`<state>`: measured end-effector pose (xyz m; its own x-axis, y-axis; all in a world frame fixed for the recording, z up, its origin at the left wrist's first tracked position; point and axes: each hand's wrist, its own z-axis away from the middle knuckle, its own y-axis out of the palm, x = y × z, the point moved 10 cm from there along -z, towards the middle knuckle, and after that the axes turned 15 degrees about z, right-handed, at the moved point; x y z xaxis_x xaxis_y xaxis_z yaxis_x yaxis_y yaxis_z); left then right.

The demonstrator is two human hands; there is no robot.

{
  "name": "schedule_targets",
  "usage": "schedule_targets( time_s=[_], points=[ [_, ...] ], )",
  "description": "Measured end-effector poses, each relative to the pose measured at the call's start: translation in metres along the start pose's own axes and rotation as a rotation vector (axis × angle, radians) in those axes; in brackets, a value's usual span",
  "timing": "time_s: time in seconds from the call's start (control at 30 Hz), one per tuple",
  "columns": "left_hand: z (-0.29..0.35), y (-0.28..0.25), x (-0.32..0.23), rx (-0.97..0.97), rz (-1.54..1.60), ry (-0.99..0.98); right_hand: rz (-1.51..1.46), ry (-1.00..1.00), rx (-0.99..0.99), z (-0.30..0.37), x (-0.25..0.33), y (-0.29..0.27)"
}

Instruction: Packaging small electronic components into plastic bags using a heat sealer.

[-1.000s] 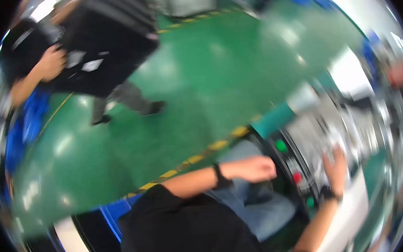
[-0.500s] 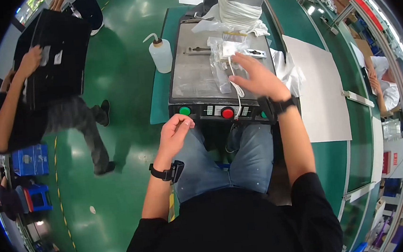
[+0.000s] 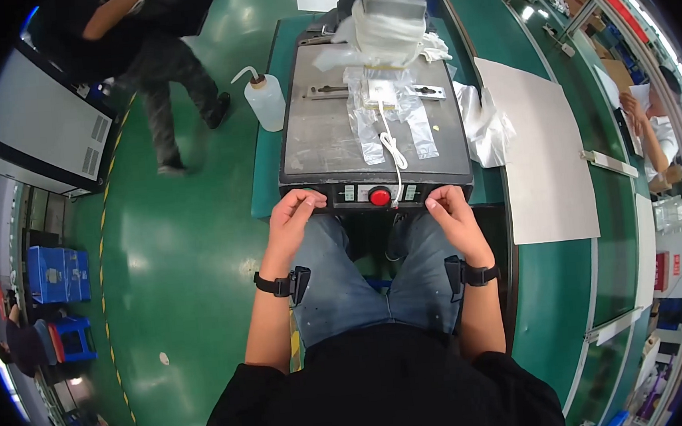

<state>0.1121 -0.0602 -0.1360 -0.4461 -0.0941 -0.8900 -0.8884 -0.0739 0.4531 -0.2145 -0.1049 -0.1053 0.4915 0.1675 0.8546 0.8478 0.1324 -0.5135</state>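
Note:
My left hand (image 3: pixel 295 214) is at the left end of the machine's front panel (image 3: pixel 356 196), fingers curled, covering the spot of a green button. At the panel's right end, my right hand (image 3: pixel 453 214) rests with its fingers bent together, hiding the other green button. Neither hand shows anything held. Between them sits a red button (image 3: pixel 379 196). On the grey machine bed (image 3: pixel 320 146), a small white device (image 3: pixel 380 94) lies over clear plastic film (image 3: pixel 423 130), its white cable (image 3: pixel 395 153) trailing toward me. A cloth-wrapped press head (image 3: pixel 391 37) stands blurred just behind it.
A white wash bottle (image 3: pixel 266 103) stands left of the bed. Crumpled plastic (image 3: pixel 488 125) and a large pale sheet (image 3: pixel 545 157) lie on the right. One person (image 3: pixel 162 83) is on the green floor at upper left; another works at far right (image 3: pixel 655 132).
My right hand has come back from the white device to the panel's right end. My left hand has shifted slightly onto the left button. The press head has moved and blurs; the person has walked farther away.

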Motion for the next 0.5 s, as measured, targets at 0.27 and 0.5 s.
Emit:
schedule_targets(
  time_s=[0.27, 0.5],
  points=[
    [0.011, 0.006, -0.001, -0.012, -0.136, 0.044, 0.015, -0.019, 0.103, 0.003, -0.001, -0.002],
    [0.020, 0.025, -0.023, 0.008, -0.241, 0.005, 0.273, 0.062, 0.155, -0.009, 0.036, 0.003]
  ],
)
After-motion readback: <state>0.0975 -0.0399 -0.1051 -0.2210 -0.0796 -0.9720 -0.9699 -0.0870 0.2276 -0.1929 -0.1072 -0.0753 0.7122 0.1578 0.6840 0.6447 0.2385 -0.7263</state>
